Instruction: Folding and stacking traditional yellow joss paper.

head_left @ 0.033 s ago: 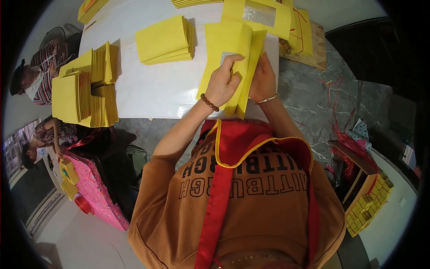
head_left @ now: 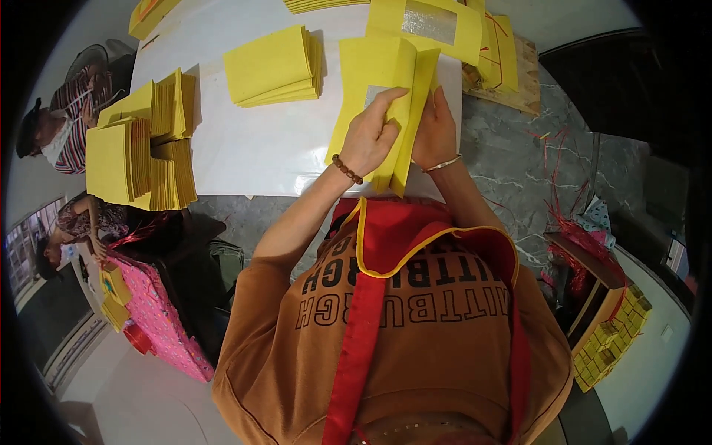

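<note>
Holding a yellow paper sheaf [head_left: 374,81] over the desk's [head_left: 274,148] near edge, you've got both hands on it. L hand [head_left: 371,137], w/ bead bracelet, has its grip pinched on the sheaf's front sheets; R hand [head_left: 434,133] is behind, grip state can't tell. Folded yellow stack [head_left: 274,67] lies just left; more yellow piles [head_left: 141,152] at far left; silver-foil sheet [head_left: 430,26] farther back.

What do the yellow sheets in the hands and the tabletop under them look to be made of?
Yellow sheets: thin matte paper, it seems, since they fold and bend in the left hand and right hand. Tabletop: smooth white, faintly glossy, possibly laminate or plastic sheet.
</note>
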A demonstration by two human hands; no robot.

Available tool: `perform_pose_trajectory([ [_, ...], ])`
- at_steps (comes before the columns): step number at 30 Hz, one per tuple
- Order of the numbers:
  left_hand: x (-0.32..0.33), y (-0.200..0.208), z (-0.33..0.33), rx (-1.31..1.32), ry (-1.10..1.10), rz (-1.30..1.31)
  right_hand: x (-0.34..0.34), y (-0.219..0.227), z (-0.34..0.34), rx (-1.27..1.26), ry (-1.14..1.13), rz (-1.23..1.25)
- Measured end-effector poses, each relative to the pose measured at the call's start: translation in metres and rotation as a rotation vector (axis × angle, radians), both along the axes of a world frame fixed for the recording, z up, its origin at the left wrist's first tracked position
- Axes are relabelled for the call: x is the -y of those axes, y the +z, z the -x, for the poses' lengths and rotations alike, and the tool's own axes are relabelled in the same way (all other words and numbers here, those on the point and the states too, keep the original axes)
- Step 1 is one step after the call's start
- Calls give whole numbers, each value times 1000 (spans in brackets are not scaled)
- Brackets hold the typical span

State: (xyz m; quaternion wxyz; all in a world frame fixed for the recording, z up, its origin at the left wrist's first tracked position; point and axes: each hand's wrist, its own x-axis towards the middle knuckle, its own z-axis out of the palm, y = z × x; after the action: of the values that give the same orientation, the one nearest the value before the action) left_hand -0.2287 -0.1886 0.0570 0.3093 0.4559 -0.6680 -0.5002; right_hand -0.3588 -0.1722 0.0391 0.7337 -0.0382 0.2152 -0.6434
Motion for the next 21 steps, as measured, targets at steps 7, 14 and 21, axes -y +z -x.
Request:
perform_pose_trajectory([
  [7,0,3,8,46,-64,184,1,0,-1,-69,-60,-116],
  [14,2,3,5,56,-101,183,-1,2,-1,-54,-52,-104],
  [21,3,-3,2,-2,-112,184,0,-2,0,-29,-37,-72],
])
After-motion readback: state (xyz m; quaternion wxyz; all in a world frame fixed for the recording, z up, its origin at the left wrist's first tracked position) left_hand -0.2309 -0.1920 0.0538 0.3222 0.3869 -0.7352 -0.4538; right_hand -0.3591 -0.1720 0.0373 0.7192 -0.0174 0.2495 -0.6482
